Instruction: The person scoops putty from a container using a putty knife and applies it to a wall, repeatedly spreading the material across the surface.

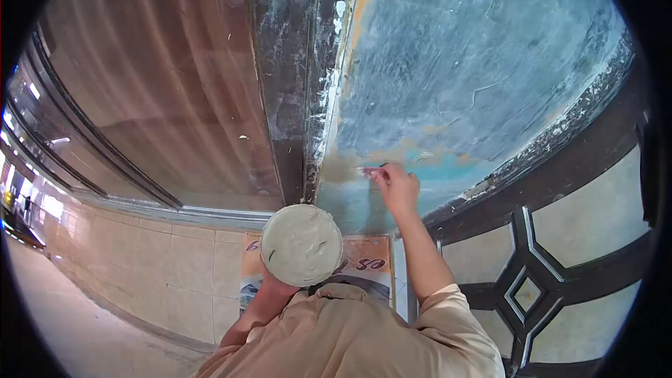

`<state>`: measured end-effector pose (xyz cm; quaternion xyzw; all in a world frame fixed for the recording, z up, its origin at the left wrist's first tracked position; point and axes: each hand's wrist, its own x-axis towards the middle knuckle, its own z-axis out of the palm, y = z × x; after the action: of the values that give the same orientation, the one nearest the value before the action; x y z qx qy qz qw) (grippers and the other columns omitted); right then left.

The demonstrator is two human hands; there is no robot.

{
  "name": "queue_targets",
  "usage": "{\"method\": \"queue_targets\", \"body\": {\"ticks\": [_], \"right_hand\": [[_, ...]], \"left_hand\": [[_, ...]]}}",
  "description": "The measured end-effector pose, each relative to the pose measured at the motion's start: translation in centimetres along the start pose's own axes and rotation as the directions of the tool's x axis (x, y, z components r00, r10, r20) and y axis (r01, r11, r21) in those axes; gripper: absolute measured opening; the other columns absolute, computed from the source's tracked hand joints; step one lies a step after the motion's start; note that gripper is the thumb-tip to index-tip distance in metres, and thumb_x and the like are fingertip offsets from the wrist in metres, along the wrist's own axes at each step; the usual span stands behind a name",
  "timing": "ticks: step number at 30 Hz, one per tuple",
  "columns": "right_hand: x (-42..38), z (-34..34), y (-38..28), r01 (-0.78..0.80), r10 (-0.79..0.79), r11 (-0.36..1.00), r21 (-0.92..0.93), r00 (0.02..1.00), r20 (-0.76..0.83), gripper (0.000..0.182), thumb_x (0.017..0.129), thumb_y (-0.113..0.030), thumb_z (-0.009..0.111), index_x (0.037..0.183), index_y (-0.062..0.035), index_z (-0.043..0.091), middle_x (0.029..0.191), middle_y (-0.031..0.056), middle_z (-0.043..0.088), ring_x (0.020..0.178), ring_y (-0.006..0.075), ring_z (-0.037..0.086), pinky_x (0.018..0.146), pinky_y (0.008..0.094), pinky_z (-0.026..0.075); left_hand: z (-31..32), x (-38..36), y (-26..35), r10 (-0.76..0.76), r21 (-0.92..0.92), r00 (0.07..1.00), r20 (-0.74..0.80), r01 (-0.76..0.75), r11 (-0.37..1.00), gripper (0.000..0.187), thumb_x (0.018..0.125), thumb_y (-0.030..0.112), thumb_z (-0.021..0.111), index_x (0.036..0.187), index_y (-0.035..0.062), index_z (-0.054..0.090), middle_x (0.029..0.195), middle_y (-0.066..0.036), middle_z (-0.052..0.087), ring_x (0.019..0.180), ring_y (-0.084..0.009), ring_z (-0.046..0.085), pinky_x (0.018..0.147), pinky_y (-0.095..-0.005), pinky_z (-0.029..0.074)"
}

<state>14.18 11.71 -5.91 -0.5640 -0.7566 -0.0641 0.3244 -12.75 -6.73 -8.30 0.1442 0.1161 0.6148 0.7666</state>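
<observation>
A round tub of pale, creamy paste [301, 245] is held in front of my body. My left hand [280, 284] supports it from below at its lower left side, fingers mostly hidden under it. My right hand [397, 185] pinches a small reddish tool [372, 170] whose pale tip lies at the lower part of a blue-grey wall [448, 77]. Tan and turquoise patches mark the wall around that tip. A strip of white and orange runs up the wall's left edge.
Left of the wall stands a dark frame [287, 84] with brown glass [161, 84]. At the right is a dark panelled door [560, 287]. Beige tiles [150, 255] run along the lower left, and a printed poster sheet [367, 266] lies below the wall.
</observation>
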Motion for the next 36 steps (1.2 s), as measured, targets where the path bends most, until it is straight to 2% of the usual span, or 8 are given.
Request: {"method": "queue_targets", "body": {"ticks": [5,9,16,22,25,28,29,36], "right_hand": [[1.0,-6.9,0.2,-0.092,0.123,0.985,0.143,0.967,-0.223,0.021,0.084,-0.026,0.077,0.089,-0.0088,0.066,0.083,0.0061,0.066,0.067,0.023,0.061,0.06,0.0356,0.046],[0.1,-9.6,2.9,-0.339,0.423,0.845,0.414,0.897,-0.128,0.02,0.087,-0.018,0.076,0.095,-0.0037,0.065,0.082,0.0051,0.063,0.068,0.0143,0.056,0.06,0.0281,0.046],[-1.0,-12.4,5.0,-0.193,0.29,0.833,0.518,0.95,-0.112,0.017,0.088,-0.012,0.074,0.097,-0.0016,0.064,0.082,0.0029,0.06,0.068,0.0087,0.051,0.063,0.0244,0.044],[-1.4,-13.7,8.4,-0.205,0.279,0.811,0.548,0.959,-0.055,0.015,0.091,-0.007,0.07,0.101,-0.0007,0.061,0.085,-0.0002,0.058,0.075,0.0061,0.051,0.068,0.023,0.046],[-2.0,-13.1,10.7,-0.183,0.284,0.747,0.639,0.957,-0.058,0.013,0.09,-0.009,0.071,0.097,-0.0008,0.063,0.082,0.0013,0.058,0.07,0.0068,0.05,0.063,0.0236,0.044],[-2.0,-13.4,11.4,-0.21,0.269,0.738,0.641,0.963,0.005,0.013,0.091,-0.009,0.07,0.098,-0.001,0.063,0.086,0.0025,0.062,0.074,0.0075,0.054,0.066,0.0243,0.046],[-1.6,-13.7,10.9,-0.161,0.219,0.739,0.655,0.976,-0.007,0.013,0.091,-0.009,0.07,0.098,-0.0013,0.063,0.09,0.0038,0.065,0.077,0.0087,0.056,0.069,0.0251,0.047],[2.3,-18.0,5.5,0.151,-0.228,0.838,0.525,0.97,0.086,0.023,0.079,-0.004,0.074,0.1,-0.0057,0.065,0.096,0.0076,0.069,0.084,0.0231,0.066,0.074,0.0346,0.052]], "left_hand": [[2.9,-0.2,-1.0,0.318,0.661,0.928,0.193,-0.363,0.657,0.061,0.101,0.049,0.039,0.149,0.0118,0.039,0.15,-0.012,0.045,0.136,-0.0324,0.046,0.111,-0.0529,0.041],[3.6,0.7,-1.6,0.247,0.414,0.965,0.093,-0.263,0.871,0.06,0.101,0.048,0.039,0.149,0.0112,0.039,0.15,-0.012,0.045,0.136,-0.0321,0.046,0.11,-0.0525,0.042],[4.9,2.4,-3.8,0.055,-0.129,0.998,0.003,-0.054,0.99,0.058,0.102,0.046,0.038,0.148,0.0103,0.04,0.15,-0.012,0.045,0.135,-0.0316,0.047,0.109,-0.0517,0.043],[4.7,3.5,-7.8,0.034,-0.137,0.99,-0.134,-0.053,0.989,0.057,0.102,0.044,0.037,0.148,0.0108,0.04,0.149,-0.013,0.046,0.134,-0.0325,0.048,0.11,-0.0521,0.042],[4.8,3.8,-9.5,0.157,0.35,0.987,-0.037,-0.134,0.927,0.059,0.104,0.048,0.033,0.153,0.0147,0.034,0.153,-0.008,0.042,0.138,-0.0292,0.044,0.112,-0.0514,0.039],[3.5,3.7,-11.4,0.136,0.026,0.986,-0.094,-0.134,0.991,0.06,0.104,0.049,0.032,0.153,0.0143,0.034,0.154,-0.01,0.041,0.138,-0.0296,0.043,0.114,-0.0513,0.037],[4.8,4.0,-11.4,0.111,-0.2,0.993,0.034,-0.102,0.975,0.059,0.103,0.047,0.034,0.152,0.0126,0.035,0.154,-0.012,0.041,0.138,-0.0326,0.044,0.114,-0.0538,0.036],[5.3,4.5,-12.3,-0.005,-0.288,0.996,-0.092,-0.022,0.957,0.062,0.102,0.051,0.036,0.151,0.0121,0.038,0.152,-0.012,0.044,0.137,-0.0333,0.045,0.114,-0.0538,0.037]]}}
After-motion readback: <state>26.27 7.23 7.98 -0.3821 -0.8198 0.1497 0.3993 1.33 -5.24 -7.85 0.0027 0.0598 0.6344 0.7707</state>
